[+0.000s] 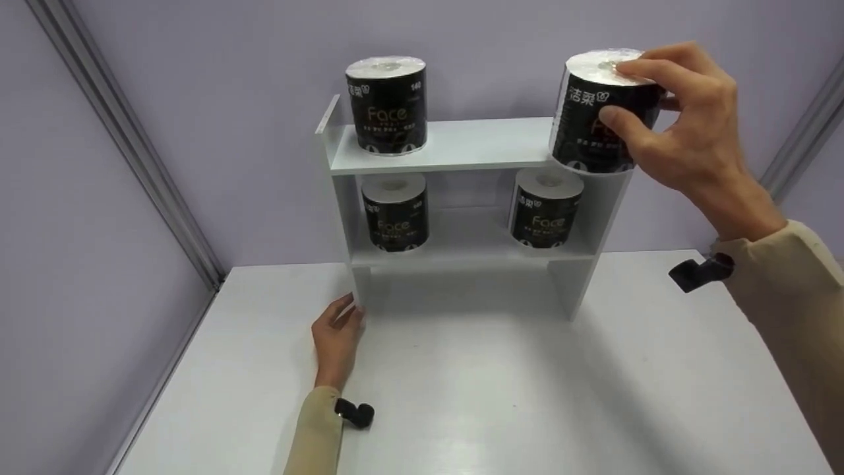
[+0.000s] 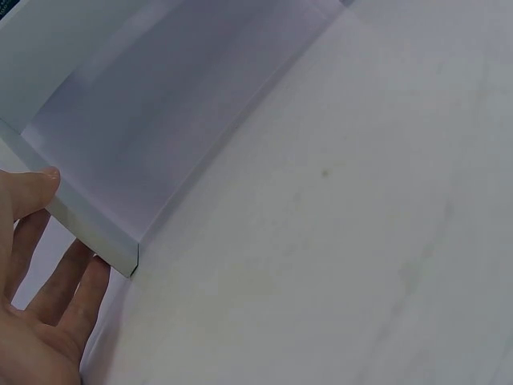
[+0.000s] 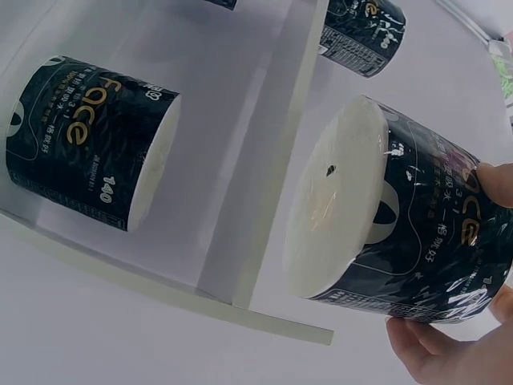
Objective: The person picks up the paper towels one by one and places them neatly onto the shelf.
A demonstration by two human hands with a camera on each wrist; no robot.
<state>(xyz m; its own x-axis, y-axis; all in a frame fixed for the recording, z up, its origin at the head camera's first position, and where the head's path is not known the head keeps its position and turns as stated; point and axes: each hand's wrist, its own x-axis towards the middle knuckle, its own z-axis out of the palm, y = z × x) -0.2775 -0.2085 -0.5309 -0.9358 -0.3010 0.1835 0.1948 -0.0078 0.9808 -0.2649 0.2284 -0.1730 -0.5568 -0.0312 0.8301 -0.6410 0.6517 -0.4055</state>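
Observation:
My right hand [image 1: 702, 132] grips a wrapped toilet paper roll [image 1: 575, 132] with a black "Face" label, thumb on its front and fingers at its top and far side. In the right wrist view the white underside of this held roll [image 3: 337, 200] shows, tilted, beside the top board's right end. Down at the left, my left hand [image 1: 337, 340] holds the lower side panel of a white two-tier shelf [image 1: 488, 142]. The left wrist view has the thumb [image 2: 36, 192] on one face of that panel [image 2: 100, 233] and the other fingers behind it.
Another roll [image 1: 389, 112] stands upright on the top board's left end. On the middle board stand a left roll [image 1: 397, 221] and a right roll [image 1: 544, 214]. The shelf is on a white table [image 1: 461, 389] near a pale wall [image 1: 481, 53]; a short upright edge [image 1: 330, 119] rises at its top left.

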